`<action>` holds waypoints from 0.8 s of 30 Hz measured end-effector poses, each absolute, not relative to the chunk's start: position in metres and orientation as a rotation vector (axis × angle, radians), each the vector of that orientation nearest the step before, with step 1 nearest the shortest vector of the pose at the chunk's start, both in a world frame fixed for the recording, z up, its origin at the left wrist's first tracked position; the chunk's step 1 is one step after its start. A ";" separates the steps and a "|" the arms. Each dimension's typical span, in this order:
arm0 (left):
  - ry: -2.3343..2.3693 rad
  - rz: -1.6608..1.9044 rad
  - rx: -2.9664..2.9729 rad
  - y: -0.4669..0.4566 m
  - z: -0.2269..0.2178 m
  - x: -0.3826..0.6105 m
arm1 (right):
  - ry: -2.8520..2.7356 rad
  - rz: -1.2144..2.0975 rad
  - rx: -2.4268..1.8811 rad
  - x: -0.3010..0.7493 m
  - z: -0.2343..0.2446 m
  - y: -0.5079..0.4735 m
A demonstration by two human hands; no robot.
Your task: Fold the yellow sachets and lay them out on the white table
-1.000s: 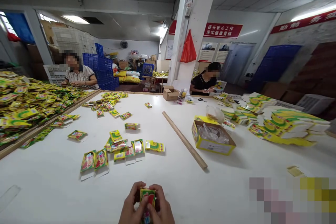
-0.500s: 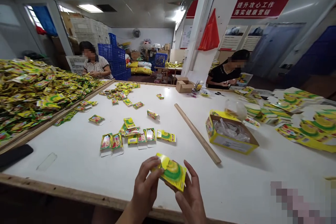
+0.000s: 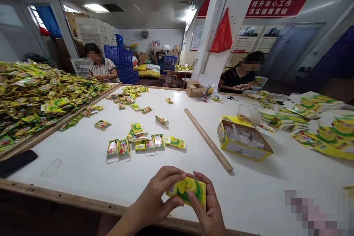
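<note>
Above the table's near edge, both hands are on a small yellow and green cardboard box point(image 3: 195, 190). My right hand point(image 3: 208, 210) grips its right side, with the thumb across the printed face and the fingers behind. The fingers of my left hand point(image 3: 160, 191) close on the box's left end, by a yellow flap. Part of that end is hidden by the fingers. Ahead of my hands lie several small printed packets point(image 3: 141, 137), some with white flaps showing. A yellow box point(image 3: 176, 141) lies at their right.
A wooden strip point(image 3: 208, 140) lies across the white table point(image 3: 91, 180). Right of it sits a yellow display box point(image 3: 246, 151) holding clear plastic. Flat printed cartons point(image 3: 323, 129) are stacked far right. A packet heap point(image 3: 35, 96) rises at left. Two people point(image 3: 102, 66) work across the table.
The box has moved slightly right and turned in my hands. My left fingers have shifted over its left end, and my right thumb now lies across its face.
</note>
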State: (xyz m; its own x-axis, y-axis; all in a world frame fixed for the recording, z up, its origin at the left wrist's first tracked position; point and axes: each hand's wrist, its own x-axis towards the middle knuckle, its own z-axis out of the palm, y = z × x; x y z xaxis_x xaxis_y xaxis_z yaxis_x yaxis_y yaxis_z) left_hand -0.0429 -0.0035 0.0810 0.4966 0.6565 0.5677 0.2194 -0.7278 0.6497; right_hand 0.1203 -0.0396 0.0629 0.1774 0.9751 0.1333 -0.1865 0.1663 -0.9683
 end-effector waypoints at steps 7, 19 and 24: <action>0.916 1.160 1.899 -0.009 0.091 -0.035 | -1.035 1.093 -1.035 0.119 0.068 -0.041; 1.140 1.156 1.530 -0.010 0.096 -0.026 | -1.099 1.133 -1.074 0.119 0.070 -0.040; 1.149 1.106 1.729 -0.009 0.096 -0.028 | -1.072 1.135 -1.068 0.121 0.070 -0.039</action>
State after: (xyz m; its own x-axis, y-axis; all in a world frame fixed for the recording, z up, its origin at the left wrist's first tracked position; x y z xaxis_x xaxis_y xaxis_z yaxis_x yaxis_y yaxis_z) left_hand -0.0280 -0.0094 0.0964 0.2167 0.9456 0.2427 0.2779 -0.2980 0.9132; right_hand 0.1206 -0.0389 0.0699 0.1041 0.9903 0.0923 -0.1490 0.1073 -0.9830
